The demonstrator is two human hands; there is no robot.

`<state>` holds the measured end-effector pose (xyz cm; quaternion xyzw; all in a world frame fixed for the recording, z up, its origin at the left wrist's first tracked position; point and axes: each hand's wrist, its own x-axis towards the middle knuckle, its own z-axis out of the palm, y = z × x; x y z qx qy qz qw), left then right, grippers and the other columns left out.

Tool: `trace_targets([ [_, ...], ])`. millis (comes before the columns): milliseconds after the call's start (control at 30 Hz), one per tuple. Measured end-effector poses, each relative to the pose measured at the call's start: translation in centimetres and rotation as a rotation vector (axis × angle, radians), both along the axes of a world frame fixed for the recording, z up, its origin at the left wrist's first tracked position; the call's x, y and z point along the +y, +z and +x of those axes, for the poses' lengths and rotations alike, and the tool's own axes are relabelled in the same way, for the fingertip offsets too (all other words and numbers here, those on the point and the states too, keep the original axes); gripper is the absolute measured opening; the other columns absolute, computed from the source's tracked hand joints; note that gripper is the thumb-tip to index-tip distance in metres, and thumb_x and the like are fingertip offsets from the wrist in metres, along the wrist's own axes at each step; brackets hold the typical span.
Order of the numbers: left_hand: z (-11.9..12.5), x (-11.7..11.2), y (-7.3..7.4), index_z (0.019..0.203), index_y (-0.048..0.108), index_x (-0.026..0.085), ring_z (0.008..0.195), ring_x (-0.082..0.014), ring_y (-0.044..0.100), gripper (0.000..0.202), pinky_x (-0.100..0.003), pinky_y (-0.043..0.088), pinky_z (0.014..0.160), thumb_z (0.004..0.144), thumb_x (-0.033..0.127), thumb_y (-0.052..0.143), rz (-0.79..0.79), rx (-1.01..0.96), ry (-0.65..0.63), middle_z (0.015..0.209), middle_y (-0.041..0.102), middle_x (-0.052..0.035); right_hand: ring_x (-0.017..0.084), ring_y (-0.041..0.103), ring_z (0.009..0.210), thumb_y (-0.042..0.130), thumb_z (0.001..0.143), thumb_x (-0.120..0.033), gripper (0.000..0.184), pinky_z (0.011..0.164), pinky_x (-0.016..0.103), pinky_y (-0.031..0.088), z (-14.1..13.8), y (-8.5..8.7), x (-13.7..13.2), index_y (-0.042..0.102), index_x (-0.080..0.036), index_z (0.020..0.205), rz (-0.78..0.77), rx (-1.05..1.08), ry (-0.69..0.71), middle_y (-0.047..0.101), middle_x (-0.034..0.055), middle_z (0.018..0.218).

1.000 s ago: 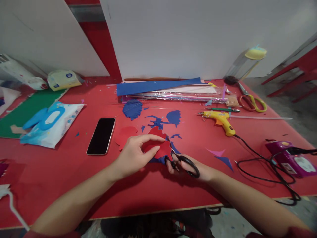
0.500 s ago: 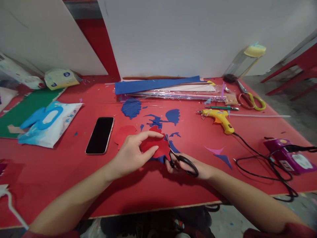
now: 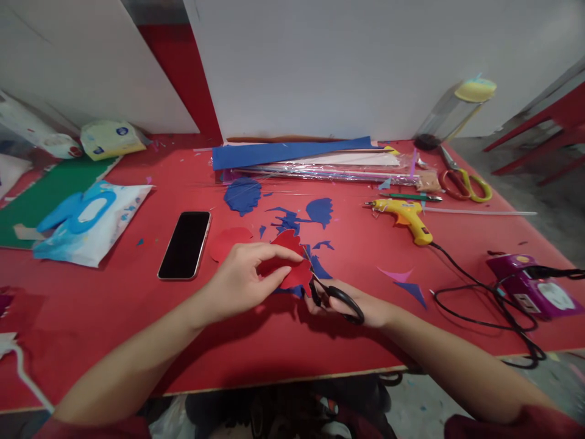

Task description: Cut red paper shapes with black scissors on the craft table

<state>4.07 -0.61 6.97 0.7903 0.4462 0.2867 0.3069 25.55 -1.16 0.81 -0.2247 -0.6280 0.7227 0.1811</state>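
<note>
My left hand (image 3: 240, 281) pinches a red paper shape (image 3: 292, 265) between thumb and forefinger, just above the red table (image 3: 256, 347). My right hand (image 3: 361, 305) grips black-handled scissors (image 3: 336, 297), whose blades meet the right edge of the red shape. A blue paper piece (image 3: 320, 268) shows under the red one. A second red cut-out (image 3: 226, 241) lies flat just left of my left hand.
A black phone (image 3: 185, 244) lies left of my hands. Blue scraps (image 3: 283, 210), a blue sheet stack (image 3: 292, 155), a yellow glue gun (image 3: 406, 216) with its cable, yellow scissors (image 3: 466, 183) and a purple device (image 3: 534, 289) lie behind and right. A wipes pack (image 3: 86, 222) sits left.
The red shape has turned slightly in my left hand while the scissors stay at its right edge. The view has drifted a little.
</note>
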Motion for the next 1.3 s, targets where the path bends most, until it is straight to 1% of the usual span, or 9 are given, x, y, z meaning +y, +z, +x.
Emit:
trace_targets([
  [167,-0.5,0.1,0.1,0.087,0.071,0.018,0.075,-0.0146,0.068,0.018,-0.023,0.053,0.073,0.078,0.014,0.055,-0.038,0.023,-0.067,0.083,0.075,-0.0027,0.010,0.032,0.061,0.041,0.078,-0.071,0.057,0.059,0.026,0.033,0.1,0.2,0.2,0.049,-0.014,0.078,0.021,0.000,0.034,0.041,-0.0006,0.071],
  [300,-0.6,0.1,0.2,0.087,0.071,0.019,0.075,-0.0141,0.069,0.022,-0.023,0.053,0.075,0.078,0.011,0.053,-0.072,0.014,-0.107,0.084,0.075,-0.0018,0.010,0.034,0.060,0.041,0.078,-0.070,0.057,0.059,0.025,0.031,0.0,0.2,0.2,0.048,-0.014,0.076,0.040,0.021,0.057,0.042,-0.0006,0.070],
  [433,-0.7,0.2,0.2,0.088,0.071,0.020,0.075,-0.0139,0.069,0.023,-0.024,0.053,0.076,0.078,0.011,0.052,-0.087,0.025,-0.151,0.085,0.075,-0.0019,0.010,0.033,0.060,0.041,0.079,-0.070,0.055,0.059,0.025,0.031,-0.1,0.3,0.2,0.048,-0.015,0.077,0.014,0.024,0.080,0.043,-0.0012,0.070],
  [567,-0.7,0.3,0.0,0.088,0.071,0.020,0.076,-0.0144,0.069,0.022,-0.025,0.053,0.077,0.078,0.012,0.053,-0.090,0.026,-0.162,0.085,0.075,-0.0019,0.009,0.032,0.058,0.042,0.079,-0.069,0.054,0.057,0.025,0.030,-0.1,0.2,0.1,0.048,-0.015,0.076,-0.007,0.048,0.083,0.042,-0.0022,0.069],
  [800,-0.4,0.5,-0.1,0.088,0.071,0.017,0.078,-0.0150,0.069,0.021,-0.024,0.054,0.077,0.077,0.012,0.053,-0.134,-0.014,-0.136,0.085,0.075,-0.0036,0.008,0.031,0.056,0.039,0.081,-0.069,0.053,0.054,0.024,0.026,-0.3,-0.1,-0.2,0.045,-0.017,0.072,0.002,0.072,0.051,0.040,-0.0033,0.066],
  [933,-0.3,0.4,-0.2,0.089,0.070,0.017,0.079,-0.0151,0.069,0.020,-0.024,0.054,0.078,0.078,0.013,0.054,-0.157,-0.020,-0.107,0.086,0.075,-0.0037,0.009,0.032,0.058,0.040,0.079,-0.070,0.054,0.055,0.024,0.028,-0.4,-0.3,-0.4,0.046,-0.016,0.073,0.004,0.065,0.010,0.042,-0.0015,0.069],
  [1133,0.4,-0.1,-0.7,0.091,0.070,0.016,0.081,-0.0167,0.069,0.019,-0.028,0.053,0.083,0.080,0.017,0.055,-0.159,-0.061,-0.049,0.089,0.074,-0.0053,0.010,0.032,0.061,0.041,0.079,-0.070,0.054,0.057,0.025,0.027,-0.4,-0.9,-0.8,0.046,-0.016,0.076,-0.053,0.124,-0.035,0.038,-0.0023,0.069],
  [1233,0.9,-0.5,-1.1,0.094,0.069,0.017,0.084,-0.0177,0.069,0.020,-0.031,0.053,0.086,0.080,0.018,0.055,-0.168,-0.095,-0.004,0.091,0.074,-0.0052,0.011,0.033,0.065,0.043,0.076,-0.072,0.056,0.061,0.026,0.029,-0.4,-0.8,-0.8,0.045,-0.016,0.081,-0.112,0.139,-0.044,0.038,-0.0008,0.074],
  [1300,1.2,-0.7,-1.4,0.095,0.069,0.017,0.088,-0.0182,0.068,0.020,-0.032,0.052,0.088,0.080,0.017,0.056,-0.173,-0.113,0.028,0.094,0.074,-0.0049,0.011,0.033,0.066,0.042,0.075,-0.073,0.058,0.063,0.027,0.030,-0.4,-0.7,-0.8,0.044,-0.016,0.081,-0.122,0.150,-0.040,0.038,-0.0003,0.075],
])
